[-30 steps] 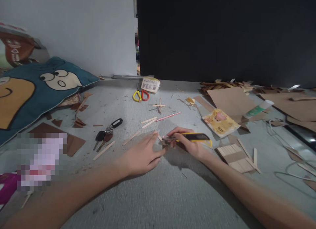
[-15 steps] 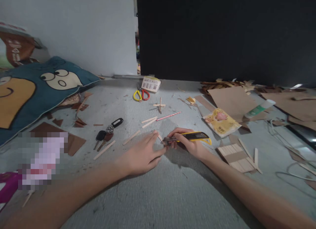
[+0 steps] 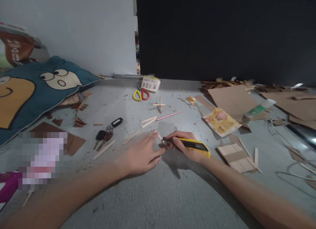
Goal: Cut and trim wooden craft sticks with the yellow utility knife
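a grey, lint-flecked floor (image 3: 158, 189) runs back to a white wall (image 3: 74, 31) and a large black panel (image 3: 222, 34). a cartoon cushion (image 3: 37, 90) lies at the left. scattered about are keys (image 3: 107, 131), red and yellow scissors (image 3: 141, 94), a pink pencil (image 3: 168, 116), loose wooden sticks, a yellow packet (image 3: 221, 122), a glue tube (image 3: 259, 108), brown cardboard sheets (image 3: 232, 100) and a panel of joined sticks (image 3: 235, 156).

both forearms reach in from the near edge and meet at mid-floor. the left hand (image 3: 142, 155) lies palm down with its fingers stretched forward and close together, the fingertips pressing a short craft stick (image 3: 160, 137) onto the floor. the right hand (image 3: 187, 146) is closed around a yellow and black utility knife (image 3: 191, 144), with fingers wrapped over the front of the handle. the knife's nose is set against the stick just beside the left fingertips.

half a second ago the knife handle lay higher and nearly level. now its rear end slopes down towards the wrist, and the right hand has rolled over it. the left hand has kept its place on the stick.
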The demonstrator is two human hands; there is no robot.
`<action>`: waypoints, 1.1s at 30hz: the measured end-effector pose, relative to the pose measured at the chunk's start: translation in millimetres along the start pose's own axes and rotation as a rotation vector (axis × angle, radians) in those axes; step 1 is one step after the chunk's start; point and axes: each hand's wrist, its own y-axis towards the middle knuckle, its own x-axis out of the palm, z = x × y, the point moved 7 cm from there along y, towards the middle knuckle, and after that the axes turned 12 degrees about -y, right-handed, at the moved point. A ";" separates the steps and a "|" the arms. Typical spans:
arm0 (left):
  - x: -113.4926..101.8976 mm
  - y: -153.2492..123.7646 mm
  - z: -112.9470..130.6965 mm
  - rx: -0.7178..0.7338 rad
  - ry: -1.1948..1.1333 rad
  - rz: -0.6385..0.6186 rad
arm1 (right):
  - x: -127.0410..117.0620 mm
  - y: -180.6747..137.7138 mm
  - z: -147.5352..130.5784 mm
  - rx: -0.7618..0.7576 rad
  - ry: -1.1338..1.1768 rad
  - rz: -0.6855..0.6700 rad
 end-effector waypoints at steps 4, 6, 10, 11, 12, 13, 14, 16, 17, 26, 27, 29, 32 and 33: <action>1.4 -0.9 -2.0 0.002 -0.026 0.031 | -0.5 -1.9 -3.3 -0.048 -0.077 0.029; 1.5 -1.0 -2.1 0.004 -0.033 0.033 | -0.2 -2.0 -3.3 -0.054 -0.095 0.025; 0.3 -0.6 -0.3 0.008 -0.030 0.015 | 1.2 -2.5 -3.8 -0.069 -0.113 0.015; -0.1 -0.5 0.2 0.009 -0.028 0.011 | 1.4 -3.0 -3.9 -0.075 -0.124 0.016; -0.7 -0.4 0.5 0.011 -0.028 0.012 | 1.5 -3.5 -3.9 -0.080 -0.137 0.019; -1.3 -0.3 0.7 0.013 -0.030 0.017 | 1.7 -4.1 -3.7 -0.086 -0.151 0.018; -1.9 -0.3 0.7 0.014 -0.034 0.024 | 1.8 -4.8 -3.5 -0.096 -0.166 0.018; -2.3 -0.2 0.5 0.014 -0.039 0.035 | 1.8 -6.2 -3.6 -0.124 -0.195 0.018; -1.9 -0.2 0.3 0.015 -0.040 0.036 | 1.8 -6.8 -3.9 -0.141 -0.211 0.017; -1.9 0.5 1.1 0.018 -0.015 0.031 | 1.2 -9.1 -4.2 -0.182 -0.237 0.030; -2.2 0.7 1.4 0.018 -0.009 0.030 | 1.1 -9.2 -4.4 -0.183 -0.242 0.031; -2.2 1.0 1.9 0.018 0.008 0.022 | 0.9 -9.7 -4.9 -0.185 -0.251 0.034; -0.5 1.3 2.1 0.016 0.038 -0.010 | -0.1 -10.8 -6.5 -0.197 -0.246 0.043; 0.0 1.4 2.2 0.016 0.044 -0.020 | -0.4 -11.1 -7.3 -0.203 -0.243 0.044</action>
